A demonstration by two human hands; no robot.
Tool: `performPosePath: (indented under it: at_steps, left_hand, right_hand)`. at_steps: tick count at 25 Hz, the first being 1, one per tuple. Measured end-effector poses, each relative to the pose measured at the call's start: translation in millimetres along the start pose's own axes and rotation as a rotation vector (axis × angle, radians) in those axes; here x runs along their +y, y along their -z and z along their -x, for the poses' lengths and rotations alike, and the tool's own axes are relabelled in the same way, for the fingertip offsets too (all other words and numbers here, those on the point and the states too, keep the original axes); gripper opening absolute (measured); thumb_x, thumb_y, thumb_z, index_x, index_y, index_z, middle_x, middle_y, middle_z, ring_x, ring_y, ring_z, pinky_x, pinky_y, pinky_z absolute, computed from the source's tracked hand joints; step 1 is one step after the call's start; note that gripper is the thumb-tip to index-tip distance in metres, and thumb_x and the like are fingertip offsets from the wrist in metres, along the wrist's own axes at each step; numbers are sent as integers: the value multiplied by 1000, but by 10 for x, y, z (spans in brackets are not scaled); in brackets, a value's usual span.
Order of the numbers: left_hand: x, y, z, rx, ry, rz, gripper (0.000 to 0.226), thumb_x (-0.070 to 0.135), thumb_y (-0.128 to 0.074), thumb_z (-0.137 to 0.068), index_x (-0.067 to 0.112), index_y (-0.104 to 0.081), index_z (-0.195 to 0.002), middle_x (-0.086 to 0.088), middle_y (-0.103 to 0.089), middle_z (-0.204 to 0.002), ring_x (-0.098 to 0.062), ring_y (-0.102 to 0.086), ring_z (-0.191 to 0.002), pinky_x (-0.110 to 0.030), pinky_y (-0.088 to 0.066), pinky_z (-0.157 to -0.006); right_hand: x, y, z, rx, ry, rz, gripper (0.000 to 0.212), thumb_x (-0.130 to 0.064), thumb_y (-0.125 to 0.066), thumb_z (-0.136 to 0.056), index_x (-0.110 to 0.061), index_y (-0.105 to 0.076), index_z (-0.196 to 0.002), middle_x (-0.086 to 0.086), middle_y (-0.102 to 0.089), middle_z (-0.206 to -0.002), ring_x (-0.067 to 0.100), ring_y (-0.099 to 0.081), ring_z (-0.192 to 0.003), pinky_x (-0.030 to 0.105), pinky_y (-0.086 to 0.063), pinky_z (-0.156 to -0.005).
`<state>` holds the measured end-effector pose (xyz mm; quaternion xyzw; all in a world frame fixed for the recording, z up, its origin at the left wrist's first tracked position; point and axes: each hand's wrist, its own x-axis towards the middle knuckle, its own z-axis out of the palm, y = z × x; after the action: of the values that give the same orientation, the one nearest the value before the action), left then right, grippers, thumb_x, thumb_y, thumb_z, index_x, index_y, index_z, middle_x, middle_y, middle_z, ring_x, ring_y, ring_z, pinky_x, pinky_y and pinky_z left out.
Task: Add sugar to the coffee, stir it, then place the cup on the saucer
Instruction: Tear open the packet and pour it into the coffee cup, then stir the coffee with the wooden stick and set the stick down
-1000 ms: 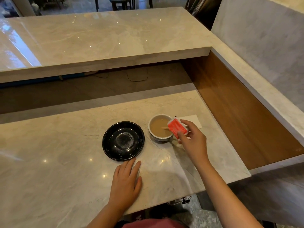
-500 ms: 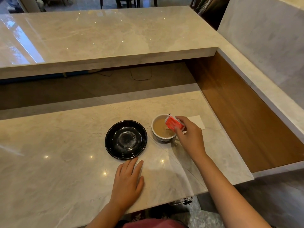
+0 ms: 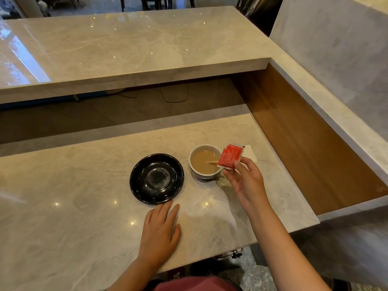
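A white cup [image 3: 205, 174] of light brown coffee stands on the marble counter, with a wooden stir stick [image 3: 212, 162] resting in it. Left of the cup lies an empty black saucer [image 3: 156, 178]. My right hand [image 3: 245, 182] pinches a red sugar packet [image 3: 230, 157] by its lower corner, held just right of the cup's rim and above it. My left hand [image 3: 160, 227] lies flat on the counter in front of the saucer, fingers slightly apart, holding nothing.
A white paper napkin [image 3: 251, 153] lies behind my right hand. A raised marble ledge [image 3: 130, 53] runs across the back. A wooden side panel [image 3: 310, 133] drops off to the right of the counter edge.
My right hand has drawn the sugar packet back from over the coffee to the right of the cup and turned it more upright. The left hand has stayed put.
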<state>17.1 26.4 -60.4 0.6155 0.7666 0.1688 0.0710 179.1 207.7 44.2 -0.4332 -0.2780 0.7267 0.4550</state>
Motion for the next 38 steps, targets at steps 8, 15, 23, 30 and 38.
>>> performPosePath:
  at_steps: [8, 15, 23, 30, 38]
  left_hand:
    - [0, -8, -8, -1, -10, -16, 49, 33, -39, -86, 11, -55, -126, -12, -53, -130, -24, -41, -119, -39, -31, -99]
    - [-8, -21, -3, -8, -10, -21, 50, 33, -38, -86, 10, -51, -129, -13, -50, -133, -26, -40, -121, -42, -36, -98]
    - [-5, -13, 11, -15, -5, -47, 51, 33, -37, -87, 11, -52, -130, -12, -50, -133, -25, -39, -122, -40, -32, -99]
    - [1, -6, 7, -23, -4, -62, 51, 35, -36, -88, 10, -52, -130, -13, -51, -133, -25, -40, -121, -41, -34, -98]
    - [-6, -16, 15, -23, 3, -66, 52, 35, -36, -87, 11, -52, -130, -13, -51, -133, -25, -39, -121, -41, -33, -98]
  right_hand:
    - [-128, 536, -26, 146, 59, 274, 13, -8, -61, -85, -13, -61, -97, 10, -71, -87, 20, -68, -74, 36, -58, -70]
    - [-318, 1162, -174, 378, 196, 661, 14, -8, -61, -86, -8, -60, -100, 10, -63, -100, 24, -62, -90, 25, -50, -70]
    - [95, 1369, -140, 579, 564, 1082, 7, -9, -63, -84, -3, -62, -89, 16, -62, -89, 24, -55, -78, 28, -44, -66]
    - [270, 1318, -147, 458, 588, 1334, 21, -9, -66, -82, 0, -64, -101, 18, -65, -100, 30, -58, -89, 28, -40, -72]
    - [250, 1342, -130, 311, 748, 1684, 25, -8, -65, -82, -6, -67, -107, 14, -70, -109, 34, -58, -98, 41, -50, -73]
